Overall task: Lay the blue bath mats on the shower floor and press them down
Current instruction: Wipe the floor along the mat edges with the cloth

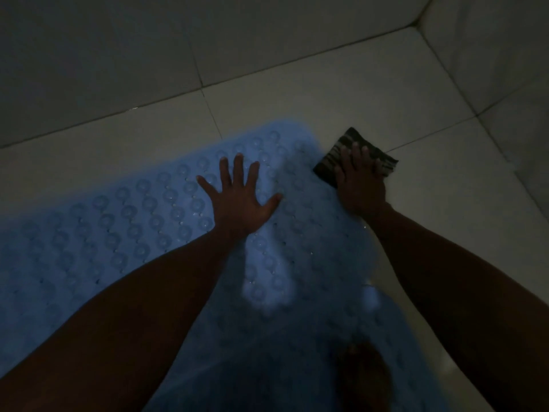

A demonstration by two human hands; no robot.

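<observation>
The left hand (240,200) lies flat on the pale blue rubber bath mat (118,233), its grip spread wide: 4 fingers fanned apart and straight, thumb stretched out to the right, palm down on the mat's surface. The right hand (361,185) rests on a small dark striped cloth pad (335,157); its fingers lie over the top of the pad, fairly straight and close together, pressing on it rather than curling round it, though the dim light makes the fingertips hard to read. The thumb of that hand is not clear.

The pad sits just beside the mat's far right corner, touching or almost touching its edge; which of the 2 cannot be told. From the left hand the mat runs off to the left and back toward the person, covered in rows of round raised bumps, with small holes between them. It lies on the white tiled shower floor (341,93). Near the person's body the mat looks darker and blurred, and a brighter patch of it shows between the 2 forearms. Whether this is 1 mat or 2 overlapping cannot be told.

Beyond both hands the floor tiles meet a grey tiled wall (118,55), and to the right of the right hand a second wall (490,55) forms a corner. A dark blurred shape (365,379) low between the arms is unclear. No writing or label is readable anywhere.
</observation>
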